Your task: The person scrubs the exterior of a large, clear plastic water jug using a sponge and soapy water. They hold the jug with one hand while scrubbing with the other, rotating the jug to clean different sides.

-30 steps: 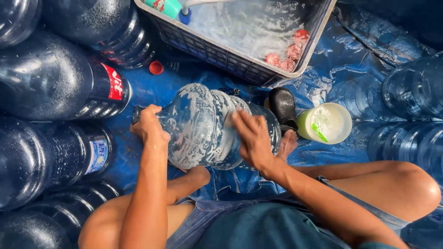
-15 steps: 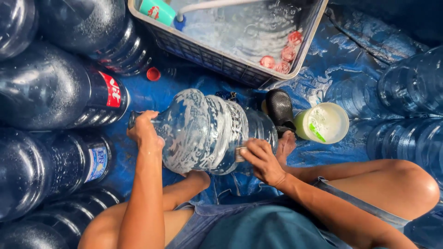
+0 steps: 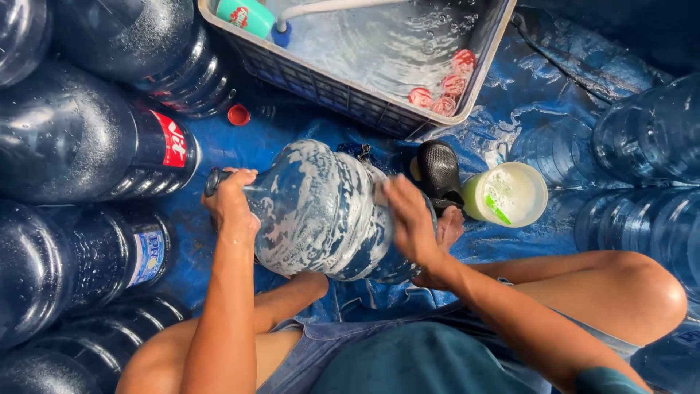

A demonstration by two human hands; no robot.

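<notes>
two bare hands work on one big blue water jug [image 3: 321,211] that lies on its side across the person's lap, its whole body streaked with white soap foam. left hand [image 3: 232,203] is wrapped tight round the jug's neck, its grip fully closed there, just behind the mouth that points toward the dark jugs at the left. right hand [image 3: 408,219] lies flat and spread on the jug's wide base end, palm pressed against the soapy wall; its grip is open, holding nothing that can be made out, and it looks a little blurred. the jug rests over a wet blue tarp [image 3: 539,124] that covers the ground. just beyond the jug's base sits a black scrubber-like thing [image 3: 440,169], and beside that a pale green tub [image 3: 510,194] with white foam inside. farther off stands a grey plastic crate [image 3: 343,95] filled with water, with several red caps [image 3: 443,91] floating at one corner and a teal bottle [image 3: 246,14] at its rim. one loose red cap [image 3: 238,114] lies on the tarp near the crate. dark stacked jugs [image 3: 80,146] crowd the left side, and clearer blue jugs [image 3: 649,138] lie at the right.
</notes>
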